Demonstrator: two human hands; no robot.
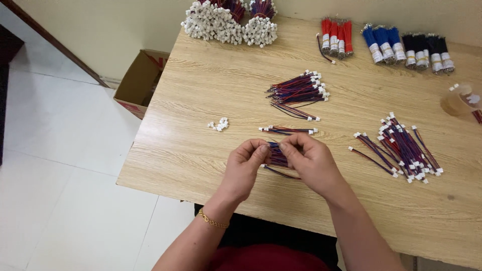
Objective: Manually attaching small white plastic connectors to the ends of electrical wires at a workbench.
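Observation:
My left hand (244, 165) and my right hand (311, 161) meet over the near part of the wooden table (211, 90). Together they pinch a small bundle of short red and blue wires (275, 155) between their fingertips. A loose wire curves out under the bundle toward my right hand. Just beyond my hands a single wire set with white connectors at both ends (288, 130) lies flat on the table. A little heap of loose white connectors (219, 124) sits to the left of it.
A fanned pile of wires with white plugs (298, 91) lies mid-table, another pile (401, 148) to the right. Large bunches (231, 22) and red (336, 36), blue (384, 44) and black (427, 51) bundles line the far edge. A cardboard box (140, 80) stands on the floor left.

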